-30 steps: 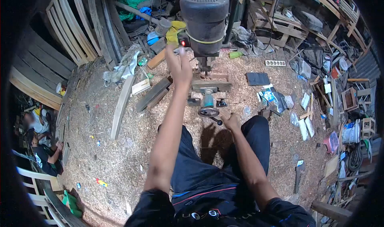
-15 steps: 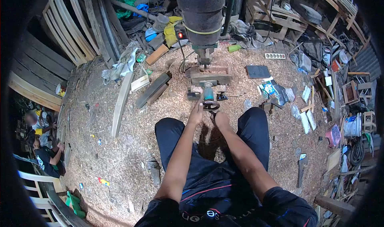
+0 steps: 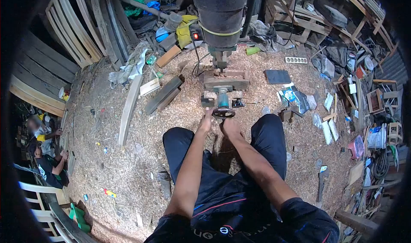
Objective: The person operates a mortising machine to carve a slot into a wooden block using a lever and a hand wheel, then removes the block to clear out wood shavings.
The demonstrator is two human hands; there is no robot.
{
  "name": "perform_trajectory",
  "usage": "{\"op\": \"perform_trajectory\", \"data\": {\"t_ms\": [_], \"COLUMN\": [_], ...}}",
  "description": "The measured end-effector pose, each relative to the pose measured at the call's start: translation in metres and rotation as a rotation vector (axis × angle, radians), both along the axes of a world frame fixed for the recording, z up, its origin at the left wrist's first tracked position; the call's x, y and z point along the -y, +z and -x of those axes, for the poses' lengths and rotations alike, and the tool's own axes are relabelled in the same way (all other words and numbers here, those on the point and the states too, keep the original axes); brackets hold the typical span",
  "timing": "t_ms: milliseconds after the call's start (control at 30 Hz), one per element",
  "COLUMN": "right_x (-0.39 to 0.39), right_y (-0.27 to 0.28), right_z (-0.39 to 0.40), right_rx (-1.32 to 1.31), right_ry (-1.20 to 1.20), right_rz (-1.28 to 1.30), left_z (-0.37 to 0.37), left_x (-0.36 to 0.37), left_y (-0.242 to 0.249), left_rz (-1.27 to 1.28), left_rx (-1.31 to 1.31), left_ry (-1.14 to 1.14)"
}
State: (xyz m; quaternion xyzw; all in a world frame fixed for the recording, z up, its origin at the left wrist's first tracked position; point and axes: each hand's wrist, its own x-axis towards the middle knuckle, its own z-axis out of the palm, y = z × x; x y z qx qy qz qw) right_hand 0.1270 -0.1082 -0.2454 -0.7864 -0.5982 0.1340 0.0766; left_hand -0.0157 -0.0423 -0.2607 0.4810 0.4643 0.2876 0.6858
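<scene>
A dark handwheel point(image 3: 224, 113) sits at the front of a machine vise point(image 3: 223, 98). The vise holds a wooden block point(image 3: 233, 77) beneath the bit of a drilling machine with a big dark motor point(image 3: 220, 16). My left hand point(image 3: 206, 121) is closed at the left rim of the wheel, its fingertips partly hidden. Just below the rim, my right hand point(image 3: 232, 127) is wrapped round the wheel's handle, which the fist covers. Wood chips lie on the block around the bit.
Wood shavings cover the floor point(image 3: 128, 166). Timber pieces point(image 3: 165, 95) lie left of the machine, a dark board point(image 3: 277, 76) and a power strip point(image 3: 296, 60) to its right. Two people point(image 3: 49, 166) are at the far left. A hammer-like tool point(image 3: 322, 183) lies at right.
The handwheel has turned a little, and my right hand has shifted slightly left and down with its handle. My left hand has slid slightly left along the rim. The view has shifted slightly.
</scene>
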Motion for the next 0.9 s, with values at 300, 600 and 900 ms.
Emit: {"op": "perform_trajectory", "data": {"t_ms": [300,600,900], "right_x": [-0.003,-0.001,-0.032], "right_y": [0.003,0.02,-0.036], "right_z": [0.004,0.001,-0.006], "right_rx": [-0.053,-0.166,-1.015], "right_ry": [0.011,0.01,-0.319], "right_rz": [0.068,0.188,0.215], "left_z": [-0.001,-0.003,-0.005], "left_x": [0.012,0.005,0.014], "left_y": [0.049,0.032,0.055], "left_rz": [0.061,0.047,0.025], "left_rx": [-0.051,0.058,0.019], "left_ry": [0.051,0.076,0.102]}}
